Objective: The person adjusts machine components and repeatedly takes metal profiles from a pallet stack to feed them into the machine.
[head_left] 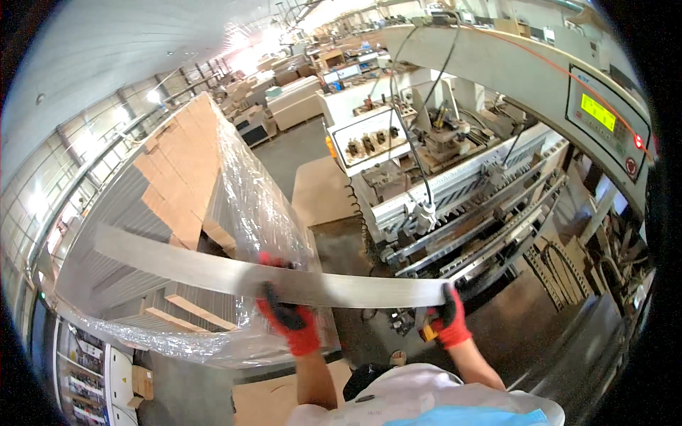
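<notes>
A long, narrow pale grey board [369, 291] spans between my hands and reaches left over the stack. My left hand [288, 312], in a red and black work glove, is wrapped round the board near its middle. At the board's right end, my right hand [449, 318] grips it in a matching glove, thumb on top. The board's far left end hangs above a tall stack of grey and tan strips [181, 170] partly wrapped in clear plastic film [259, 192]. Something small and yellow [428, 331] shows beside my right hand; its kind is hard to make out.
A woodworking machine with metal rails [483, 234] stands ahead to the right. Its control panel [604, 117] has a lit yellow-green screen. Dark cables [419, 163] hang over the machine. A brown board [323, 188] lies on the floor between stack and machine. An electrical cabinet [82, 376] stands lower left.
</notes>
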A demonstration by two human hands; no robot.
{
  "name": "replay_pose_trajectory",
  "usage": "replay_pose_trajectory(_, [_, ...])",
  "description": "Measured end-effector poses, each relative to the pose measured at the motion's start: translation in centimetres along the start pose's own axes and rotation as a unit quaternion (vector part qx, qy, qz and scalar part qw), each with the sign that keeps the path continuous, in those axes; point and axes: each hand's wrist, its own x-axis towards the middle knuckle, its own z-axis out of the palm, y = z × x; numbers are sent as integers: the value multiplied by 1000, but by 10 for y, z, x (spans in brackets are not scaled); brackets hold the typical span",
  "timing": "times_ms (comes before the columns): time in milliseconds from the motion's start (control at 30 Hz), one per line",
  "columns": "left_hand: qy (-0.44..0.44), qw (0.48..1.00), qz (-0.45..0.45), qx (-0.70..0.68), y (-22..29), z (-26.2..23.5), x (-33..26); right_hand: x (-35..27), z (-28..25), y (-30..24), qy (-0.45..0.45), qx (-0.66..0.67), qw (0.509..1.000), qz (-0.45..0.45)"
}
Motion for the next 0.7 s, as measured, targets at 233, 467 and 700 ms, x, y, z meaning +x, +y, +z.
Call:
replay_pose_trajectory(233, [-60, 905, 199, 371, 52, -112, 49, 27, -160, -100, 241, 35, 946, -214])
replay_pose_trajectory(467, [132, 821, 38, 554, -15, -276, 38, 150, -189, -104, 392, -157, 884, -199])
replay_pose_trajectory(700, [-4, 822, -70, 565, -70, -346, 46, 252, -100, -20, 415, -389, 773, -280])
